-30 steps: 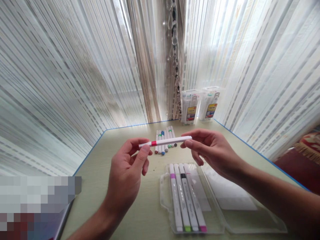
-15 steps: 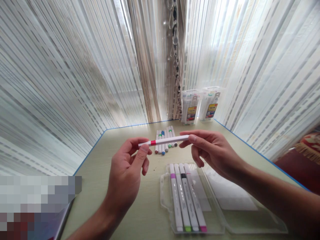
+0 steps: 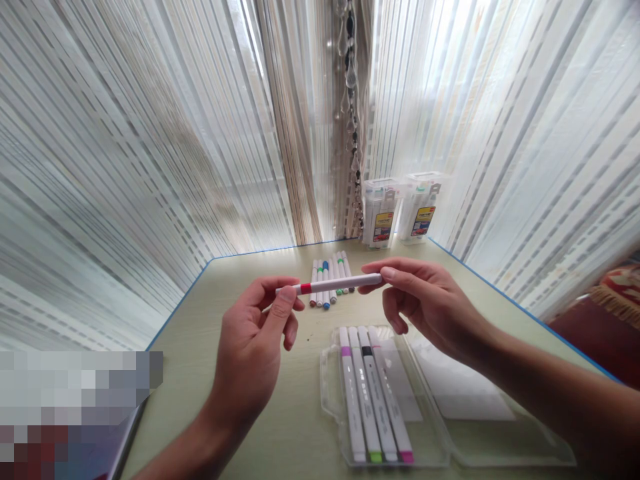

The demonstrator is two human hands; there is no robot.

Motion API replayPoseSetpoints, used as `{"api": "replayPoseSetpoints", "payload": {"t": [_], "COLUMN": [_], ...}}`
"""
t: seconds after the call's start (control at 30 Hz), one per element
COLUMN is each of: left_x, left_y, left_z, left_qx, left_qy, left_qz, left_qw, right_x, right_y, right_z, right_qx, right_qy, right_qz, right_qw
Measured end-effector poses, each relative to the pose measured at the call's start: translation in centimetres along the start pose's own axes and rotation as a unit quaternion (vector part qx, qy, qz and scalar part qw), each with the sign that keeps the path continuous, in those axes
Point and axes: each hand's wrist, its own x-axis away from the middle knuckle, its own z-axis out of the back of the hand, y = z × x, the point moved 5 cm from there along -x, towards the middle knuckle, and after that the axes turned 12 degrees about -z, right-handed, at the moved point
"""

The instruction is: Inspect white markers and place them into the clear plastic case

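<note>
While the left hand [image 3: 255,327] pinches the left end of a white marker [image 3: 343,281] between thumb and fingers, the right hand [image 3: 425,287] holds its right end at the fingertips. The marker, with a red band [image 3: 306,289] beside the left thumb, is above the table [image 3: 185,373], slightly higher at its right end. Beyond it, loose markers [image 3: 326,297] lie side by side. Nearer, to the right, four markers [image 3: 371,397] lie in an open clear case [image 3: 325,387]; two clear boxes [image 3: 381,217] stand far right.
</note>
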Motion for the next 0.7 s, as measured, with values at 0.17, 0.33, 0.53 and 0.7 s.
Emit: {"api": "replayPoseSetpoints", "payload": {"t": [0.17,0.33,0.53,0.7], "left_x": [-0.02,-0.01,0.05,0.12], "left_y": [0.01,0.25,0.51,0.88], "left_z": [0.06,-0.09,-0.30,-0.64], "left_qx": [-0.001,-0.005,-0.028,-0.044], "left_qy": [0.000,-0.005,-0.019,-0.031], "left_qz": [0.003,0.008,0.016,0.023], "left_qw": [1.000,1.000,0.999,0.998], "right_x": [0.13,0.01,0.00,0.12], "right_y": [-0.09,0.07,0.07,-0.04], "right_z": [-0.09,-0.06,0.01,-0.34], "right_qx": [0.039,0.066,0.090,0.094], "right_qy": [0.000,0.006,0.026,0.022], "right_qz": [0.014,0.018,0.014,0.006], "right_qw": [0.999,0.998,0.996,0.995]}}
